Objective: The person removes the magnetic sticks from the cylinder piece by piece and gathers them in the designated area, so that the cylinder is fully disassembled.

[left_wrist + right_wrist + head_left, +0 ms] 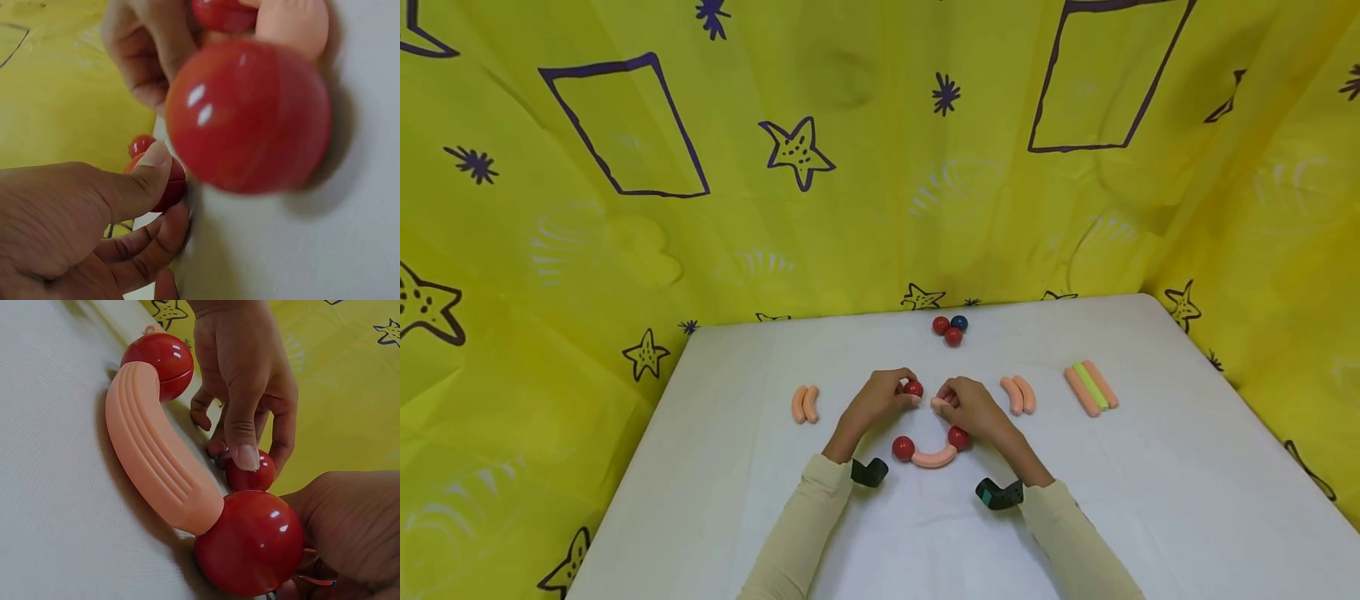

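Note:
My left hand pinches a red ball between thumb and fingers; a seam runs round the ball in the left wrist view. Opposite it, my right hand has its fingers curled, with the end of a curved peach rod at the fingertips; most of this rod is hidden. Closer to me lies a joined piece: another curved peach rod with a red ball at its left end and a second red ball at its right. The right hand is just beyond that second ball.
Two curved peach rods lie to the left, and another pair lies right of my hands. Farther right are two straight peach rods with a green rod between. Two red balls and a blue ball sit at the back.

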Available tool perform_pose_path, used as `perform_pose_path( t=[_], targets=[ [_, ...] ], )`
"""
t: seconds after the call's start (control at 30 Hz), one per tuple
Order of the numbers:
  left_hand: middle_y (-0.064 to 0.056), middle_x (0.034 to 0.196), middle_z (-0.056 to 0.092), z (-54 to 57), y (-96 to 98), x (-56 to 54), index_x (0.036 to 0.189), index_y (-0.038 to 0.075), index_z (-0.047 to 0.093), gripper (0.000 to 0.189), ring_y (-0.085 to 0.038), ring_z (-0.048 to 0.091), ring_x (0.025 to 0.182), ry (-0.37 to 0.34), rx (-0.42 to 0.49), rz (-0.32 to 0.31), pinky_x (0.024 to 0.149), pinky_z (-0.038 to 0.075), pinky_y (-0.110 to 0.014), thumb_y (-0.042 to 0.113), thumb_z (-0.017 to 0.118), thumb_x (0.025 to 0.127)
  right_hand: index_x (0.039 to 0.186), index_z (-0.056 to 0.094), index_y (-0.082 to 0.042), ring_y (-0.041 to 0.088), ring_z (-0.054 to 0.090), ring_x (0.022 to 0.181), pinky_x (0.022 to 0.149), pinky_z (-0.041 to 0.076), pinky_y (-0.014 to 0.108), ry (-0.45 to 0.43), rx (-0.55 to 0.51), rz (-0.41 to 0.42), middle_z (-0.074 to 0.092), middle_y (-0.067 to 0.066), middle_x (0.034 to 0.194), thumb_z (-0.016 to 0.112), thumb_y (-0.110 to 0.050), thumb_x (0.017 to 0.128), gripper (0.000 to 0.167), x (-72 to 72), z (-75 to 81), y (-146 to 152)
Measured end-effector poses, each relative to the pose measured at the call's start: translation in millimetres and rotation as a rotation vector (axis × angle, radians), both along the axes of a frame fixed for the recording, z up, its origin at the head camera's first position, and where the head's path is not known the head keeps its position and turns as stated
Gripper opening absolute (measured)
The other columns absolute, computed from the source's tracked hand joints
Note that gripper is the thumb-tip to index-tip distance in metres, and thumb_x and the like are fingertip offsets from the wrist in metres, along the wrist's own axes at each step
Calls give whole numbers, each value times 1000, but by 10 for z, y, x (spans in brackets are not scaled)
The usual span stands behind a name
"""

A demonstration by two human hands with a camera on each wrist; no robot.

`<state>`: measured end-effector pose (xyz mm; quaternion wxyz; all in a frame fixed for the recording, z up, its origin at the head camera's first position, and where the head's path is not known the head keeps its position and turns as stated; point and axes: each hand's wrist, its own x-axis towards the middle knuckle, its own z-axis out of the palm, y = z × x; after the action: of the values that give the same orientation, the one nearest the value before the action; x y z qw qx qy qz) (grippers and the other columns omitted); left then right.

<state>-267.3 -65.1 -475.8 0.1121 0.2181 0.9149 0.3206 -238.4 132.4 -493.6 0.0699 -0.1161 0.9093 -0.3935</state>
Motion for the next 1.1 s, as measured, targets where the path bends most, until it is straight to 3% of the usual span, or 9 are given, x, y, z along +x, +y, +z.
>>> perform_pose_path(
  t=[0.27, 0.53, 0.83, 1.1],
  targets=[
    [-4, 82, 61, -26, -12, -34, 114, 10, 65, 27, -12, 50, 71, 6, -13, 33, 62, 40, -21, 22, 71, 90, 97, 65, -4, 16, 55, 77, 72, 50, 28, -11, -8, -11, 61, 5, 85, 68, -17, 92, 14, -5, 23, 15],
    [-2, 73, 53, -36, 58, -54, 113, 9, 63, 29, -12, 46, 65, -34, 25, 165, 56, 36, -22, 23, 71, 90, 96, 66, -4, 15, 54, 77, 72, 49, 28, 0, -2, -6, 61, 4, 84, 69, -18, 91, 15, -3, -10, 4],
    [-7, 85, 62, -20, 198, -337, 112, 8, 62, 34, -16, 53, 71, -22, -10, 280, 60, 40, -26, 26, 74, 87, 98, 66, -5, 15, 54, 78, 72, 49, 27, 3, -12, -11, 61, 4, 85, 69, -18, 92, 15, -7, 0, 31],
    [-5, 92, 67, -70, 354, -554, 107, 14, 62, 31, -21, 59, 82, -27, -27, 414, 78, 42, -44, 35, 72, 87, 99, 66, -5, 16, 55, 79, 74, 50, 27, 7, -17, -17, 61, 5, 86, 70, -17, 90, 16, 7, -24, 19]
  ],
)
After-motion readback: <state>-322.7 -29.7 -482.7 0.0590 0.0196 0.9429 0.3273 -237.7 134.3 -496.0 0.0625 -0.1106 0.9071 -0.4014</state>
